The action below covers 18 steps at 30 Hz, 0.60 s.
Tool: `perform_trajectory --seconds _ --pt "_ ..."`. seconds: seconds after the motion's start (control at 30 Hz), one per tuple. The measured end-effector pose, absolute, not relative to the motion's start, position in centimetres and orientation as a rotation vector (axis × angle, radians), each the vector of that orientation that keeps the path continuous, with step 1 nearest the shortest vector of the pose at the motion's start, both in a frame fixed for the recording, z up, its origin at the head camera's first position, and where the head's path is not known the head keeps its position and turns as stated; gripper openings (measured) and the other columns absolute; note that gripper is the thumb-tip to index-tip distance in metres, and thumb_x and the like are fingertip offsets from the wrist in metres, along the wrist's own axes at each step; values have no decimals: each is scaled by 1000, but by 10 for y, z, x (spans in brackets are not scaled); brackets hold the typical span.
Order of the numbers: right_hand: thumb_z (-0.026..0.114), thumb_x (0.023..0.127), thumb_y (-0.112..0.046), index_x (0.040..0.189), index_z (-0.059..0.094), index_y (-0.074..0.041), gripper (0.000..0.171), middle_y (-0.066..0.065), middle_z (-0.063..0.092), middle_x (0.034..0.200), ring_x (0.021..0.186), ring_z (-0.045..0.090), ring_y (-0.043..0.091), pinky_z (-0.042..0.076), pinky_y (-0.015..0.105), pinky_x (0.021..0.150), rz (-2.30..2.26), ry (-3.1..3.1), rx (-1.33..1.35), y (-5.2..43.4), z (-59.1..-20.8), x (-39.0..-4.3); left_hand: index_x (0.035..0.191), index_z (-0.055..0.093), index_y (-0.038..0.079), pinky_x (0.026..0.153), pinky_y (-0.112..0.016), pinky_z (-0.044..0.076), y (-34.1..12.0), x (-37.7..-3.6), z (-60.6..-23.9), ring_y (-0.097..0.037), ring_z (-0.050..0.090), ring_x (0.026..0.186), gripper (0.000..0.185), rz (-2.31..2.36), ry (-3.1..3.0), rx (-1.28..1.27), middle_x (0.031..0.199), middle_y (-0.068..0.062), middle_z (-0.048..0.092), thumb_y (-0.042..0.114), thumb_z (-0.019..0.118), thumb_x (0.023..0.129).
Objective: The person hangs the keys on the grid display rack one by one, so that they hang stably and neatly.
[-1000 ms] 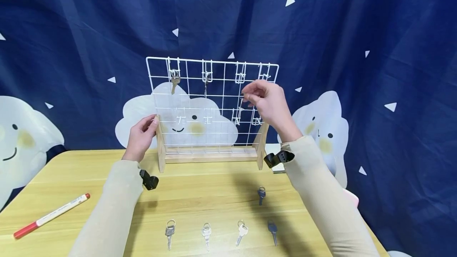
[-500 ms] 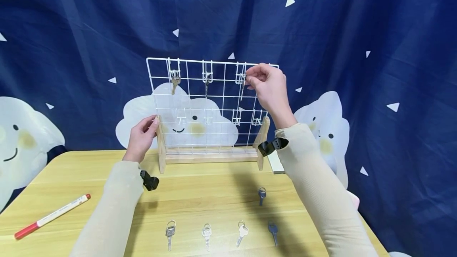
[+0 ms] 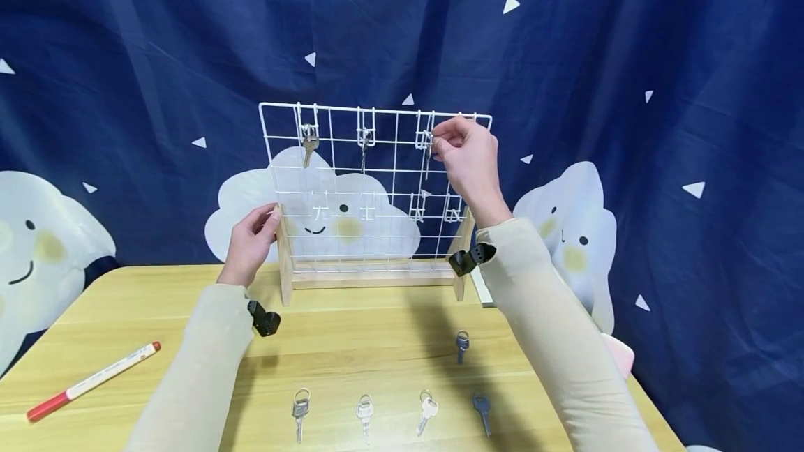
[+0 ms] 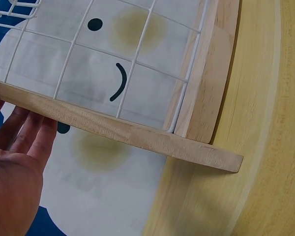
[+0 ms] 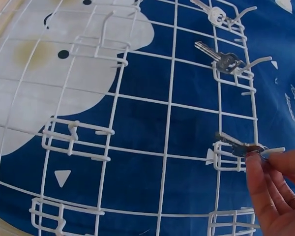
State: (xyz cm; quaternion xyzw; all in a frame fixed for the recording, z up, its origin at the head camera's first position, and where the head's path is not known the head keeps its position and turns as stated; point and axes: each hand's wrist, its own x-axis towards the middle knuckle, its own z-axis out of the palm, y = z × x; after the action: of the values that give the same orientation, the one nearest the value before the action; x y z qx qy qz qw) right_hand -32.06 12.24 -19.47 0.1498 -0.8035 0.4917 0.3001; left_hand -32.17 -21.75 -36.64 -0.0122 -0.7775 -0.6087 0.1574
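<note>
My right hand pinches a key by its ring end, at the third top hook of a white wire grid rack. The ring overlaps the hook's prong in the right wrist view, and the blade points down along the grid. Two more keys, a brass-toned one and a darker one, hang from the top hooks to the left. At the rack's left side, my left hand grips the top of the wooden upright, its fingers partly hidden behind the wood.
Several ringed keys lie on the wooden table, including a silver one and a dark one. A red-capped marker lies at left. A pink object shows past my right sleeve. The patterned curtain hangs behind.
My right hand has risen with the key from the middle of the grid to the third top hook, then shifted slightly. The left hand stays on the upright.
</note>
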Motion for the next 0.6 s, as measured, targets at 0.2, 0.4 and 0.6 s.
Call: perform_trajectory --seconds 0.2,0.4,0.6 --pt "65 92 -2 96 71 -2 8 6 68 86 75 66 18 54 21 67 1197 -2145 403 130 -205 -317 149 41 6 106 -49 40 -219 -323 -367 -34 44 129 56 -1755 -2226 -39 141 -21 46 40 45 105" --pt "66 92 -3 96 72 -3 7 4 65 87 74 61 11 52 23 67 1093 -2099 576 143 -228 -306 150 40 5 106 -49 40 -222 -321 -369 -35 43 130 56 -1750 -2232 -46 142 -22 45 40 44 105" --pt "66 92 -2 98 72 -5 10 2 65 89 78 60 13 52 26 66 1039 -2189 728 160 -255 -283 149 40 6 106 -48 41 -220 -324 -368 -34 44 130 58 -1752 -2231 -42 142 -21 46 42 45 104"
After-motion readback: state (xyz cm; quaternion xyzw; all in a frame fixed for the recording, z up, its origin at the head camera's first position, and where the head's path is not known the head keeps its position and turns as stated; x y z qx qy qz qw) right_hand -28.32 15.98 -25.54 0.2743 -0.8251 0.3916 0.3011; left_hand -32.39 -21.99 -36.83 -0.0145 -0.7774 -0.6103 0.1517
